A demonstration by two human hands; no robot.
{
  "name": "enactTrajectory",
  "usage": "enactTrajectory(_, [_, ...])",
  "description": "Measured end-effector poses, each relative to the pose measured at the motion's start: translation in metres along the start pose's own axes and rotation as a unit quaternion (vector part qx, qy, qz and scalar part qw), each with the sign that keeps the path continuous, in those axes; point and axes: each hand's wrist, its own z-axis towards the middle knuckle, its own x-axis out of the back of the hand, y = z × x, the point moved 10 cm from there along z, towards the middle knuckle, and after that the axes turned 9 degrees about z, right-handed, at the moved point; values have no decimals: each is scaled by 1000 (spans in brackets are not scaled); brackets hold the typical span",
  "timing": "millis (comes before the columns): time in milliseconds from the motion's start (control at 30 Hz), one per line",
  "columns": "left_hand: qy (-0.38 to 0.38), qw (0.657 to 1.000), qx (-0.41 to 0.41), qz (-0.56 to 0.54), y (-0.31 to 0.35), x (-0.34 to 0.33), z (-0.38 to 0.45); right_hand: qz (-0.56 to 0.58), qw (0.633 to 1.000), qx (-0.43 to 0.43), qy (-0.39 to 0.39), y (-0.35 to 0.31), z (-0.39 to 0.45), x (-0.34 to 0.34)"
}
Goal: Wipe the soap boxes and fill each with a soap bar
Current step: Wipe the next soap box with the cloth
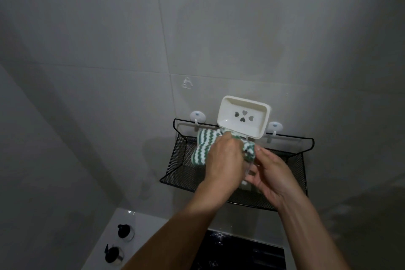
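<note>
A white soap box insert [243, 116] with heart-shaped holes stands tilted against the tiled wall, on the back rim of the black mesh basket [179, 173]. My left hand [223, 158] grips a green and white striped cloth [200, 149] just below the insert and presses it onto a clear plastic soap box part [247, 173]. My right hand [271, 175] holds that clear part from the right, with its fingers curled under it. Both hands hide most of the clear part. No soap bar is in view.
The basket hangs from two white suction hooks [197, 116] [275, 126] on the grey tile wall. Two dark pump bottles [125, 232] [113, 254] stand on a white ledge at the lower left. A dark glossy surface [238, 252] lies below the basket.
</note>
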Motion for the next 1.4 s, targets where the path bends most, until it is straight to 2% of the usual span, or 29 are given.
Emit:
enactTrajectory(167, [-110, 991, -42, -64, 8, -16, 3, 40, 999, -3, 7, -9, 0, 5])
enactTrajectory(367, [-168, 982, -84, -13, 8, -20, 0, 33, 999, -2, 8, -21, -2, 11])
enactTrajectory(467, [-155, 981, -110, 40, 9, -18, -6, 13, 1000, -3, 3, -20, -2, 12])
enactTrajectory(600, [-100, 979, -141, 104, 13, -10, -14, 7, 1000, -1, 5, -17, -2, 13])
enactTrajectory(767, [-39, 981, -109, 158, -1, 0, -11, -9, 1000, 2, 5, -23, -2, 14])
enactTrajectory(867, [-55, 984, -99, 141, -5, -6, -11, -2, 1000, 3, -4, -22, -4, 8])
enactTrajectory(1033, [-74, 982, -152, 84, 26, -16, -18, 19, 1000, 8, 12, -18, -1, 7])
enactTrajectory(1167, [-130, 981, -142, 20, 23, -21, -16, 10, 1000, 18, 23, -25, -4, 15])
enactTrajectory(1267, [-135, 979, -148, 28, 22, -21, -19, -1, 999, 18, 36, -28, -6, 18])
enactTrajectory(1400, [-100, 976, -176, 81, 22, -16, -21, -25, 998, 19, 47, -28, -8, 19])
